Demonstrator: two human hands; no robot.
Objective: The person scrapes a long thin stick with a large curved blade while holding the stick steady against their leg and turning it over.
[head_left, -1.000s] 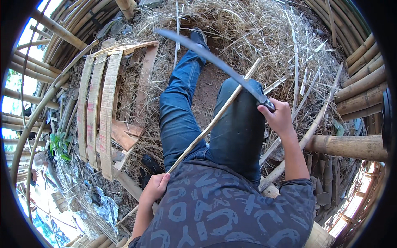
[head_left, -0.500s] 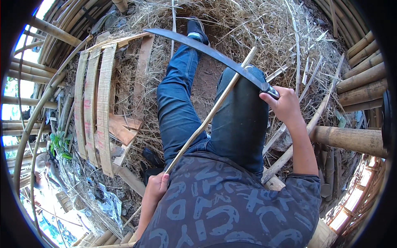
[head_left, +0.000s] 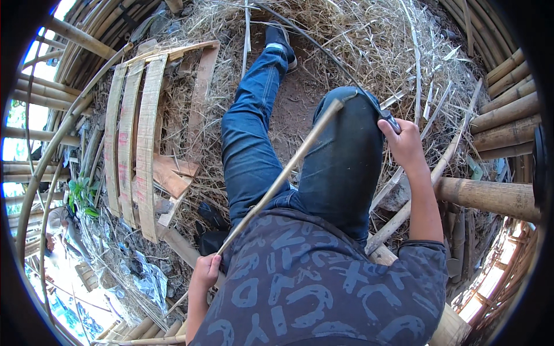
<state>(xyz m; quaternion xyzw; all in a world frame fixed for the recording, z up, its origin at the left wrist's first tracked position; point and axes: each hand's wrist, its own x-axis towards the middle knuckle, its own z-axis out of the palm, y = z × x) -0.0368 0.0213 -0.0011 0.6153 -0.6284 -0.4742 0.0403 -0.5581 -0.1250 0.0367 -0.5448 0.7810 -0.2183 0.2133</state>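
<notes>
My right hand [head_left: 404, 144] is closed round the handle of a long curved machete [head_left: 370, 100]. Its dark blade shows nearly edge-on as a thin line reaching up and left past my right knee. In my closed left hand [head_left: 205, 273], beside my left hip, is the lower end of a slim wooden stick [head_left: 283, 175]. The stick slants up to the right across my lap, its pale upper end over my right thigh. Blade and stick appear apart. A thin continuation of the stick shows below my left hand.
Several slatted boards [head_left: 147, 150] lie at the left on straw [head_left: 369, 34]. Crumpled plastic [head_left: 151, 279] is at the lower left. Thick bamboo poles [head_left: 487, 196] stand at the right, and a bent bamboo pole [head_left: 66, 124] curves along the left side.
The machete has lifted off the stick and turned from broadside to edge-on, with my right hand slightly right. My left hand has shifted down and left, drawing the stick with it.
</notes>
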